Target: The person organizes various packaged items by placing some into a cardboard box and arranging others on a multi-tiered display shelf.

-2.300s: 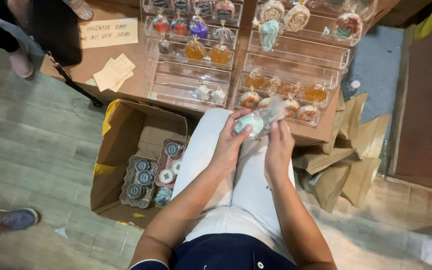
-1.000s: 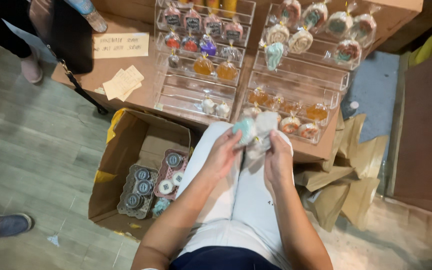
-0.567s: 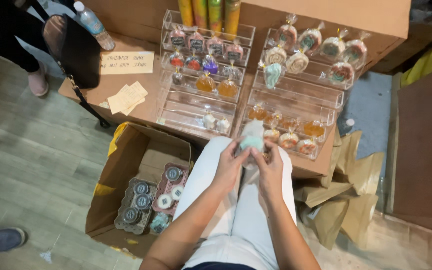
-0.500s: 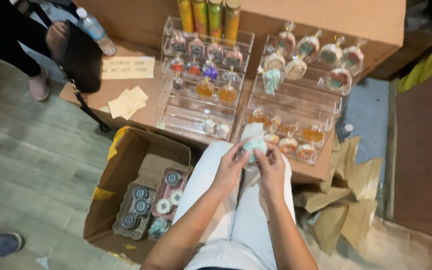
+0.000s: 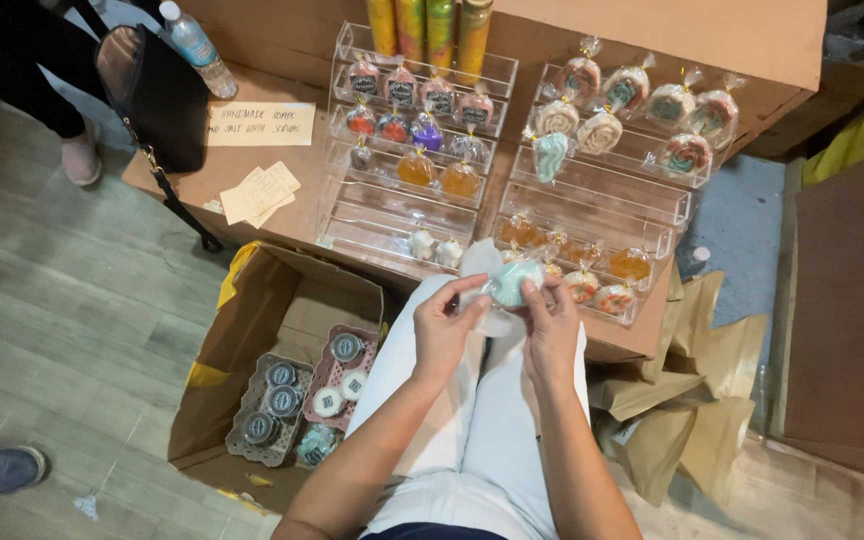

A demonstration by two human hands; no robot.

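Held over the lap, just short of the acrylic rack (image 5: pixel 592 205): a wrapped teal soap (image 5: pixel 514 281) pinched between left hand (image 5: pixel 444 328) and right hand (image 5: pixel 550 325) — fingers of both grasping (wrapper trailing left), right nearer.

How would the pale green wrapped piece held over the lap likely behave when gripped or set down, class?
The pale green wrapped piece probably stays rigid: it keeps its rounded shape between the left hand and right hand. Its clear wrapping looks glossy, so it may slip or crinkle. It seems light, since fingertips alone carry it.
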